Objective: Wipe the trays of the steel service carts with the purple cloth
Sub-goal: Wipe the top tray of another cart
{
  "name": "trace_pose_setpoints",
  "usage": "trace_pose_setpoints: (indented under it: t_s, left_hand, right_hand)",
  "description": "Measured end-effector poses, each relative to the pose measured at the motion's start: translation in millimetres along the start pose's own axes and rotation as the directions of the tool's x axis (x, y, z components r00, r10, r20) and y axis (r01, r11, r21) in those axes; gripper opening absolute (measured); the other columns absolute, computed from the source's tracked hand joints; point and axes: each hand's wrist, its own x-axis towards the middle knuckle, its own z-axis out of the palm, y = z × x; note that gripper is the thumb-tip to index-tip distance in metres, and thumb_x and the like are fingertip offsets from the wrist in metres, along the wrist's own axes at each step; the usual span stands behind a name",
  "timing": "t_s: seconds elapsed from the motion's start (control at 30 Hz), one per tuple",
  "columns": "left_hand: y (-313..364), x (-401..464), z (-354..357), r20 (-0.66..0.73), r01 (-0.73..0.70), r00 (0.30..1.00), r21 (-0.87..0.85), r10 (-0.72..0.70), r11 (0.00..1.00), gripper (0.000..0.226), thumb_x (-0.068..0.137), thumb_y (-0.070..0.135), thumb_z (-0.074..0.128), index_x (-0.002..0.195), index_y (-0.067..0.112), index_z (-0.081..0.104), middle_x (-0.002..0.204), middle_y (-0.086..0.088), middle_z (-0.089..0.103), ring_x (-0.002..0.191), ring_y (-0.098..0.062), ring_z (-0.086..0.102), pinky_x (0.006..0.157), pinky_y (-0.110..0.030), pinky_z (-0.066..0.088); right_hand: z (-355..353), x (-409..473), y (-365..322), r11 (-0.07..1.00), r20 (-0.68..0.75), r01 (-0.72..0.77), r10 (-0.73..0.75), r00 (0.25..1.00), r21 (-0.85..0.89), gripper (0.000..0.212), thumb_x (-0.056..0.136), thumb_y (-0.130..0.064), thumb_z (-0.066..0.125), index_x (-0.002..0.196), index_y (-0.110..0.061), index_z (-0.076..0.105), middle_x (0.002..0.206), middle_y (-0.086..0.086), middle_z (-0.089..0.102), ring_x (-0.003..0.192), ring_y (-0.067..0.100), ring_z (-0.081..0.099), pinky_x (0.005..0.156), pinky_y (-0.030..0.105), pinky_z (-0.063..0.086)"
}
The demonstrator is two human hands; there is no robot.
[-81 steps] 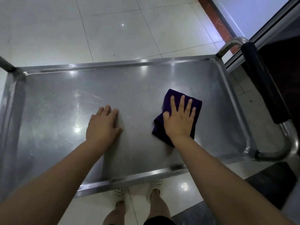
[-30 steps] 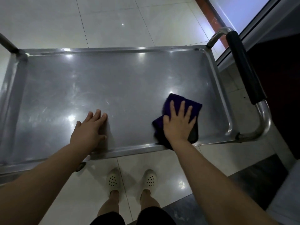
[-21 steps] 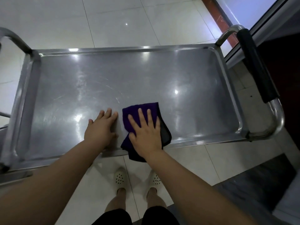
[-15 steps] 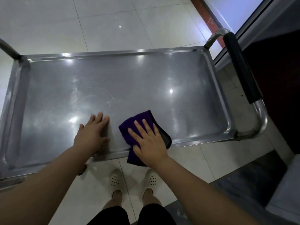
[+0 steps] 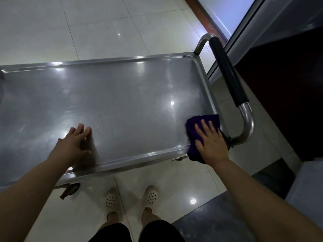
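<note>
The shallow, shiny steel tray holds a folded purple cloth at its near right corner, pressed under the flat, straight-fingered right hand; the left hand rests flat, grasping nothing.

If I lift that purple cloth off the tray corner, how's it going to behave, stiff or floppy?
Probably floppy: the purple cloth lies folded and drapes over the near rim of the steel tray. It looks light and should slide easily on the shiny metal under the flat right hand. Lifted by one edge, it would likely unfold and hang.
</note>
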Motion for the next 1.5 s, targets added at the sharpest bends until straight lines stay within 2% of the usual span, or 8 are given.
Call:
trace_pose_setpoints:
  t_s: [0.13, 0.33, 0.73, 0.9, 1.1, 1.2, 1.37, 1.5]
  left_hand:
    - [0, 0, 0, -0.007, 0.003, 1.0, -0.026, -0.003, 1.0, 0.09, 0.076, 0.014, 0.077, 0.15, 0.019, 0.025, 0.157, -0.004, 0.016, 0.138, -0.025, 0.021, 0.103, -0.054, 0.031]
    - [-3, 5, 4, -0.037, -0.029, 0.999, 0.01, 0.029, 1.0, 0.088, 0.068, 0.014, 0.083, 0.143, 0.012, 0.037, 0.14, -0.006, 0.032, 0.12, -0.027, 0.033, 0.09, -0.057, 0.042]
    - [-11, -17, -8, -0.072, -0.085, 0.993, 0.109, 0.093, 0.99, 0.077, 0.087, 0.038, 0.063, 0.15, 0.025, 0.02, 0.158, 0.003, 0.013, 0.143, -0.021, 0.018, 0.102, -0.043, 0.038]
    - [-71, -62, -44, -0.162, -0.108, 0.981, -0.023, 0.103, 0.994, 0.026, 0.089, 0.031, 0.058, 0.114, 0.025, 0.06, 0.11, 0.0, 0.064, 0.105, -0.026, 0.059, 0.077, -0.034, 0.044]
    - [-209, -119, -104, -0.403, -0.152, 0.889, 0.182, 0.215, 0.971, 0.027, 0.08, 0.013, 0.072, 0.107, 0.011, 0.071, 0.107, -0.016, 0.07, 0.109, -0.036, 0.059, 0.103, -0.046, 0.037]
    - [-268, -128, -118, -0.487, -0.113, 0.842, 0.263, 0.233, 0.958, 0.032, 0.079, 0.013, 0.073, 0.11, 0.01, 0.069, 0.116, -0.012, 0.067, 0.127, -0.031, 0.048, 0.116, -0.028, 0.0]
    - [-293, -129, -103, -0.438, -0.2, 0.895, -0.224, 0.085, 0.954, 0.053, 0.099, 0.02, 0.046, 0.149, 0.014, 0.028, 0.156, 0.009, 0.01, 0.142, -0.003, -0.008, 0.118, -0.038, 0.005]
    - [-290, -130, -93, -0.506, -0.199, 0.862, -0.283, 0.03, 0.938, 0.052, 0.1, 0.015, 0.041, 0.15, 0.014, 0.025, 0.158, 0.005, 0.015, 0.145, -0.008, -0.005, 0.114, -0.024, -0.001]
  right_hand:
    - [3, -9, 14, 0.991, -0.052, -0.132, 0.131, 0.99, -0.016, 0.068, 0.089, -0.042, 0.015, 0.148, -0.017, 0.035, 0.155, 0.012, 0.03, 0.144, 0.033, 0.025, 0.115, 0.05, 0.02]
    - [34, -34, -55, 0.906, -0.227, -0.32, 0.386, 0.894, 0.277, 0.057, 0.092, -0.04, 0.03, 0.138, -0.013, 0.051, 0.146, 0.016, 0.044, 0.139, 0.036, 0.03, 0.114, 0.055, 0.018]
    - [60, -59, -259, 0.991, -0.136, -0.07, 0.086, 0.987, 0.116, 0.063, 0.099, -0.056, 0.01, 0.141, -0.018, 0.037, 0.145, 0.016, 0.042, 0.137, 0.038, 0.026, 0.113, 0.055, 0.004]
    - [63, -69, -320, 0.981, -0.109, -0.119, 0.137, 0.985, 0.153, 0.062, 0.099, -0.057, 0.011, 0.141, -0.02, 0.037, 0.146, 0.016, 0.043, 0.138, 0.036, 0.024, 0.113, 0.053, 0.004]
    - [59, -81, -412, 0.962, -0.056, -0.149, 0.165, 0.985, 0.227, 0.06, 0.099, -0.056, 0.014, 0.141, -0.019, 0.038, 0.145, 0.018, 0.044, 0.138, 0.036, 0.023, 0.113, 0.051, 0.005]
    - [57, -86, -460, 0.969, -0.039, -0.134, 0.145, 0.989, 0.208, 0.06, 0.098, -0.054, 0.022, 0.138, -0.018, 0.047, 0.143, 0.018, 0.046, 0.137, 0.037, 0.025, 0.112, 0.051, 0.006]
    - [53, -92, -540, 0.991, 0.011, -0.039, 0.038, 0.999, 0.126, 0.064, 0.099, -0.054, 0.014, 0.136, -0.02, 0.054, 0.141, 0.016, 0.05, 0.134, 0.038, 0.03, 0.11, 0.057, 0.011]
    - [53, -93, -600, 0.987, 0.074, 0.139, -0.145, 0.987, 0.079, 0.059, 0.088, -0.05, 0.028, 0.135, -0.025, 0.054, 0.141, 0.011, 0.052, 0.132, 0.038, 0.041, 0.11, 0.059, 0.028]
